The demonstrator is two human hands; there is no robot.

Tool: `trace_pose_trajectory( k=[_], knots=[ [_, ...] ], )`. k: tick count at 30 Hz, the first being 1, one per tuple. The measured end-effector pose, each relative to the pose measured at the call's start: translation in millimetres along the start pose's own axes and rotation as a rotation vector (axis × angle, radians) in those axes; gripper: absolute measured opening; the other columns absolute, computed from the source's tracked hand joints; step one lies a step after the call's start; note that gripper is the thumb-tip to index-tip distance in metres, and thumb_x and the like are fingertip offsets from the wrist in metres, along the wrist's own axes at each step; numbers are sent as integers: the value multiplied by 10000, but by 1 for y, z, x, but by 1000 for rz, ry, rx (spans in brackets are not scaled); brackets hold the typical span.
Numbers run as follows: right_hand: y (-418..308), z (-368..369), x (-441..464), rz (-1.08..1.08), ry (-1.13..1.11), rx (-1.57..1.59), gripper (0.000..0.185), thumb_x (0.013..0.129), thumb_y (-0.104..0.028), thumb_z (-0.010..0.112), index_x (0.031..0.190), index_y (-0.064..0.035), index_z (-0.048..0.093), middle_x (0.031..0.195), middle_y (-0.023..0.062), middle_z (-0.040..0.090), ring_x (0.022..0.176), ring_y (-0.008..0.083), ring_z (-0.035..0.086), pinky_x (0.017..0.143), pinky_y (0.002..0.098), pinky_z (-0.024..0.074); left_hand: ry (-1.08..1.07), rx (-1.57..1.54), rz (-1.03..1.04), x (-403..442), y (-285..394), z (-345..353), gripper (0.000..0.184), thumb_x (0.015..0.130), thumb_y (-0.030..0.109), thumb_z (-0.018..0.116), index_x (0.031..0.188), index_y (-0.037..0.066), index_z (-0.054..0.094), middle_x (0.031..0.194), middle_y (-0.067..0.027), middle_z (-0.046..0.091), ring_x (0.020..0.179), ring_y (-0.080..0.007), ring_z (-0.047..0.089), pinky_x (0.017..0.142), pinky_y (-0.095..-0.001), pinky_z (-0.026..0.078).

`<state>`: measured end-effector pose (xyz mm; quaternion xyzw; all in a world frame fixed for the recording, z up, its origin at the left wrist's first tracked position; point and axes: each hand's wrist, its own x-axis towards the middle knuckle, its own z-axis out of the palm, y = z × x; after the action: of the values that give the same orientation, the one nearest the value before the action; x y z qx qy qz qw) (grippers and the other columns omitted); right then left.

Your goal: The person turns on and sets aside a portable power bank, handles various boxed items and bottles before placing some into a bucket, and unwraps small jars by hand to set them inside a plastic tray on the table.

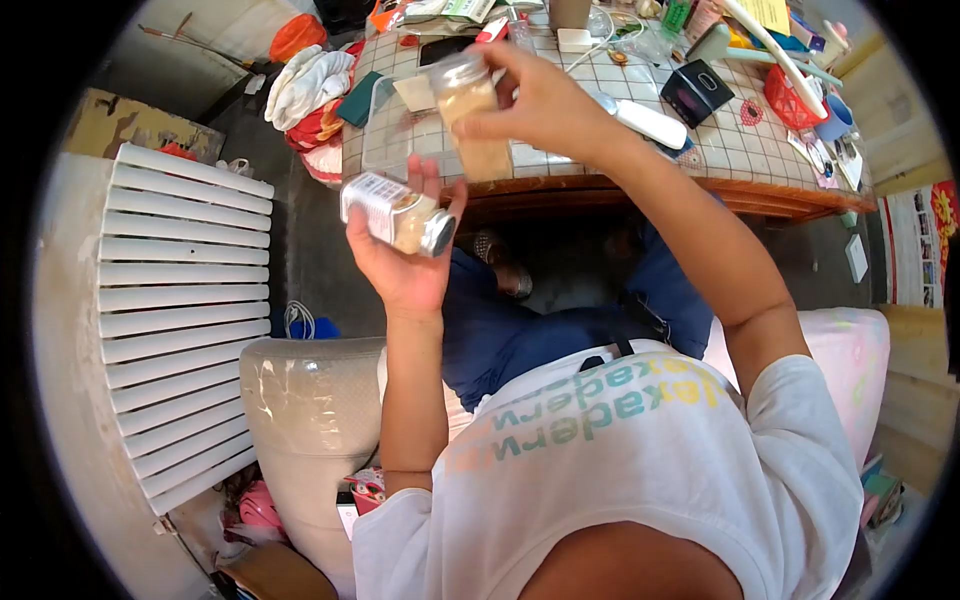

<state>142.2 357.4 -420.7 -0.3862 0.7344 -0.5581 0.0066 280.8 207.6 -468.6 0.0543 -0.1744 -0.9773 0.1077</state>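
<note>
In my left hand (403, 265) lies a labelled jar (395, 213) with a silvery lid, tilted on its side across the palm, the lid toward the right. My right hand (530, 105) grips a taller clear container (468, 110) with pale tan contents, held above the table's front edge; it is somewhat blurred. Behind the two jars, a clear plastic box (385, 135) sits on the table, partly hidden by the taller container.
The checkered table (560, 165) carries a black box (697, 92), a white elongated device (650, 123), a red basket (793, 98) and a dark green item (359, 98). A white radiator (185, 300) stands at the left, beside a beige padded seat (305, 400).
</note>
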Motion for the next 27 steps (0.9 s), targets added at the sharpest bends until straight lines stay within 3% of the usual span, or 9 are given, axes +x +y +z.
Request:
trace_pose_trajectory(
  k=[1, 2, 6, 9, 10, 13, 17, 22, 27],
  knots=[
    [4, 3, 8, -20, 47, -99, 615, 612, -251, 731, 1132, -37, 482, 948, 75, 556, 761, 165, 530, 690, 274, 445, 25, -96, 2, 1, 3, -6, 416, 830, 401, 452, 1128, 112, 474, 1141, -152, 496, 1069, -301, 468, 940, -465, 363],
    [9, 8, 17, -41, 95, -199, 615, 610, -257, 728, 1129, -39, 481, 954, 86, 559, 783, 181, 542, 700, 284, 449, 146, -13, 59, -2, 4, -7, 390, 824, 424, 463, 1035, 98, 500, 1011, -130, 514, 908, -248, 491, 805, -387, 414],
    [51, 43, 54, -92, 67, -443, 567, 612, -294, 705, 1063, -42, 472, 1008, 151, 538, 909, 298, 556, 757, 367, 457, 180, 29, -30, -21, 16, -27, 458, 813, 459, 482, 1068, 78, 487, 839, -71, 444, 714, -177, 404, 596, -280, 329],
    [68, 74, 71, -84, -47, -570, 529, 657, -316, 683, 1042, -42, 443, 996, 160, 520, 897, 331, 558, 742, 398, 460, 102, -20, -68, -27, 26, -46, 471, 817, 473, 467, 1108, 103, 464, 864, -90, 491, 704, -189, 441, 575, -299, 359],
    [72, 85, 76, -75, -77, -608, 521, 670, -318, 675, 1043, -39, 441, 989, 161, 518, 889, 331, 561, 737, 402, 461, 160, 76, -13, -30, 27, -45, 467, 834, 460, 456, 1150, 117, 446, 860, -100, 512, 687, -195, 469, 559, -294, 398],
    [87, 103, 88, -59, -154, -664, 460, 721, -303, 640, 1022, -23, 434, 963, 164, 520, 870, 330, 571, 726, 421, 465, 333, 233, 32, -38, 29, -37, 467, 858, 467, 414, 1169, 121, 453, 859, -82, 490, 690, -181, 432, 560, -288, 364],
    [107, 112, 94, -98, -169, -686, 393, 746, -245, 608, 1026, -29, 435, 967, 166, 522, 859, 336, 574, 725, 429, 468, 406, 347, 12, -44, 26, -49, 462, 863, 465, 409, 1191, 140, 441, 899, -105, 532, 677, -211, 502, 537, -288, 431],
    [129, 118, 95, -114, -127, -708, 379, 763, -159, 546, 1102, -57, 411, 1022, 153, 493, 830, 362, 570, 700, 437, 469, 305, 297, -18, -43, 16, -58, 440, 866, 373, 372, 1217, 111, 416, 908, -136, 541, 682, -223, 528, 556, -299, 467],
    [92, 111, 87, -98, -155, -707, 376, 771, -55, 515, 1127, -44, 394, 990, 188, 483, 827, 342, 589, 685, 423, 491, 228, 213, -38, -39, 18, -56, 533, 754, 315, 472, 1233, 94, 397, 913, -165, 548, 728, -259, 548, 620, -334, 479]
  ],
)
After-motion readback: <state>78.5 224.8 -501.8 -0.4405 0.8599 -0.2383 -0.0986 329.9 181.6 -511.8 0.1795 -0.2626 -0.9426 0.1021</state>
